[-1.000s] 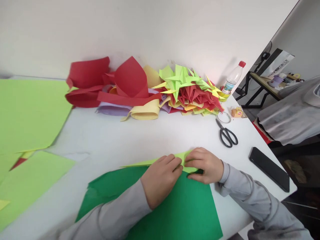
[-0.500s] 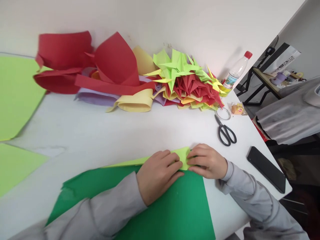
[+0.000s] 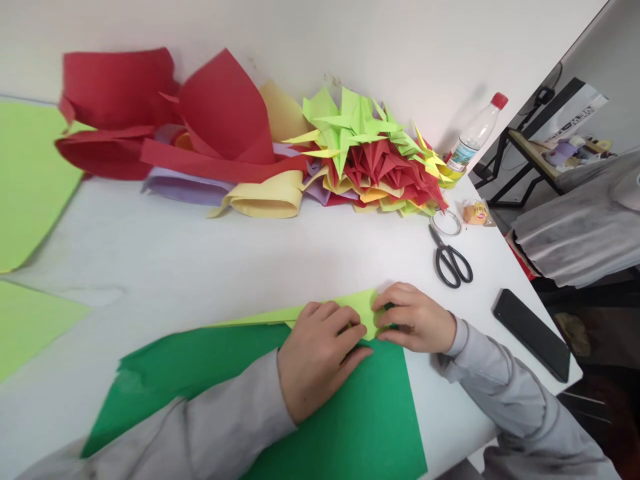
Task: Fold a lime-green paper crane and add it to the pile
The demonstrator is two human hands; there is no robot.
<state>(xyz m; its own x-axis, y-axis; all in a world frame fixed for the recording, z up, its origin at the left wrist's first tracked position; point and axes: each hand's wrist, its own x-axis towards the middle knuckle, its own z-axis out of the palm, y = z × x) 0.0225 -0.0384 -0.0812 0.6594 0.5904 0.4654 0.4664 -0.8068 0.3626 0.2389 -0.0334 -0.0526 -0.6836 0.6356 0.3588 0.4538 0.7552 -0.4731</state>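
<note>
A long, narrow folded piece of light green paper (image 3: 267, 315) lies along the far edge of a dark green sheet (image 3: 360, 427). My left hand (image 3: 320, 360) rests over the paper with curled fingers, pressing and gripping it close to its right end. At that end, my right hand (image 3: 415, 319) pinches the edge of the same paper between bent fingers and thumb. The fingertips of both hands are nearly together. My left forearm crosses the dark green sheet and hides part of it.
Black-handled scissors (image 3: 453, 261), a roll of clear tape (image 3: 446, 223), a wrapped snack (image 3: 475, 213) and a phone (image 3: 533, 333) lie to the right. Behind are rolled red paper (image 3: 225, 113), folded paper stars (image 3: 355, 123) and a bottle (image 3: 475, 137). Light green sheets (image 3: 35, 180) lie left.
The view has shifted slightly. My left hand has slid a little to the right along the light green paper; my right hand stays at its end.
</note>
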